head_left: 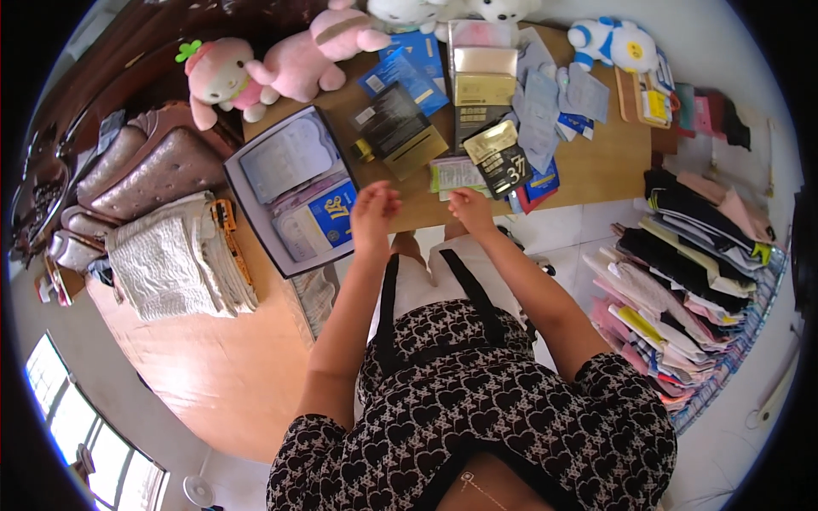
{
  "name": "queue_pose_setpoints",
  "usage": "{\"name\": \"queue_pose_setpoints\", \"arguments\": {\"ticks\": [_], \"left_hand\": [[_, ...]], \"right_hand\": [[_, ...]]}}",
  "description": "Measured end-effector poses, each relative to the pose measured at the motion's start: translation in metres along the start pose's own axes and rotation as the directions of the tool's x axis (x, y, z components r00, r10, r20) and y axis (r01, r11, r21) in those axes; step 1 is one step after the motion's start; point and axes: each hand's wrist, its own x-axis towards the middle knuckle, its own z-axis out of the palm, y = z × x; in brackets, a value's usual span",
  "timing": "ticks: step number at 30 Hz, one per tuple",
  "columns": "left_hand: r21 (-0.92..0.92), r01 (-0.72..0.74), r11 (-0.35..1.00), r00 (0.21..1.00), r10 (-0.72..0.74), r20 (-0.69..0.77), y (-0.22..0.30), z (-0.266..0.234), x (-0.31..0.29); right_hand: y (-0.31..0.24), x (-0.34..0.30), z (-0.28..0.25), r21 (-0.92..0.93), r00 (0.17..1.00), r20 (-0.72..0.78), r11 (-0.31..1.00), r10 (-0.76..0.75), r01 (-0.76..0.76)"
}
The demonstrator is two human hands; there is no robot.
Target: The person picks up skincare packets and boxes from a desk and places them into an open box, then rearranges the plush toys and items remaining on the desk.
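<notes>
My left hand (374,211) hovers at the table's front edge, beside the right wall of an open box (241,194). Its fingers are curled inward, and nothing shows in them. To the right, my right hand (471,209) is closed with fingertips bunched, also with nothing visible in it. Just beyond it lie a green-and-white packet (457,175) and a black-and-gold sachet (501,158). The box holds pale clear-plastic packs (290,157) and a blue-and-white packet (334,213). A black-and-gold carton (400,132) lies on the table beyond my left hand.
Blue packets (405,81), a stack of gold and dark boxes (484,89) and pale plastic sheets (538,111) cover the table's middle. Plush toys (319,51) line its back. Folded clothes (682,298) are piled at right; a quilted cloth (175,260) lies at left.
</notes>
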Motion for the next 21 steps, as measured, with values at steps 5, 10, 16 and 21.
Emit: {"name": "queue_pose_setpoints", "arguments": {"ticks": [5, 10, 16, 21], "left_hand": [[0.21, 0.219, 0.953, 0.944, -0.261, 0.203, -0.05, 0.048, 0.016], [0.28, 0.388, 0.878, 0.873, -0.448, 0.195, -0.092, 0.091, 0.041], [0.345, 0.451, 0.823, 0.887, -0.455, -0.073, -0.123, 0.126, 0.069], [0.444, 0.471, 0.762, 0.875, -0.465, -0.131, -0.13, 0.138, 0.078]], "right_hand": [[0.061, 0.017, -0.065, 0.036, 0.909, -0.417, 0.999, -0.009, 0.027], [0.058, 0.032, -0.114, 0.11, 0.754, -0.653, 0.994, 0.067, 0.007], [0.024, 0.05, -0.119, -0.475, 0.796, -0.525, 0.88, -0.302, 0.021], [0.013, 0.055, -0.135, -0.438, 0.905, -0.376, 0.899, -0.198, 0.015]]}}
